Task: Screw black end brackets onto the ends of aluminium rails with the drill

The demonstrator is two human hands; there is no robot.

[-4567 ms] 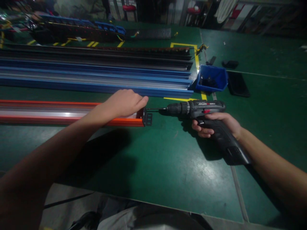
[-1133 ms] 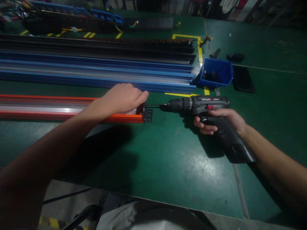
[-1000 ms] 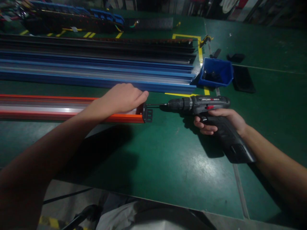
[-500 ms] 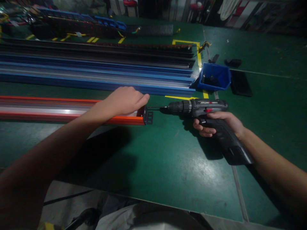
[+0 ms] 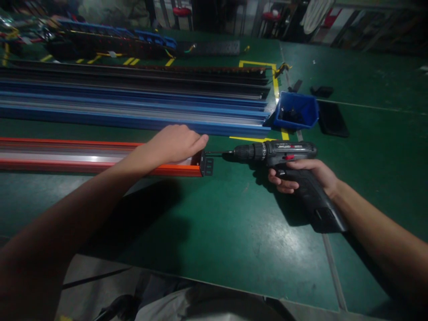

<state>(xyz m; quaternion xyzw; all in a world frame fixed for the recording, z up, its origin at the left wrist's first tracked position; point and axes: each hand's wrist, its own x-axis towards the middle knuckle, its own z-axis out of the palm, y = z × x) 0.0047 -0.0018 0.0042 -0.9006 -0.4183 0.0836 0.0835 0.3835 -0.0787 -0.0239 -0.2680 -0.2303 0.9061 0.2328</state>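
My right hand (image 5: 301, 176) is wrapped round the grip of a black cordless drill (image 5: 290, 154), which points left. Its long thin bit (image 5: 216, 153) reaches the black end cap (image 5: 202, 162) on an orange metal channel (image 5: 180, 170). A slotted tab sticks out from the cap toward the drill. Over the channel's right end lies my left hand (image 5: 177, 142), curled on its far side with the thumb by the cap. Most of its fingers are hidden behind the channel and the back of the hand.
Long blue channels (image 5: 133, 111) and black strips (image 5: 140, 80) lie beyond the orange one. A blue bin (image 5: 297, 111) with small dark parts stands right of them, beside a flat black object (image 5: 332, 118). Wired blue assemblies (image 5: 117, 33) lie at the back of the green table (image 5: 227, 232).
The view has shifted slightly. Both hands, the drill and the orange channel keep nearly the same positions, with the bit still at the end cap.
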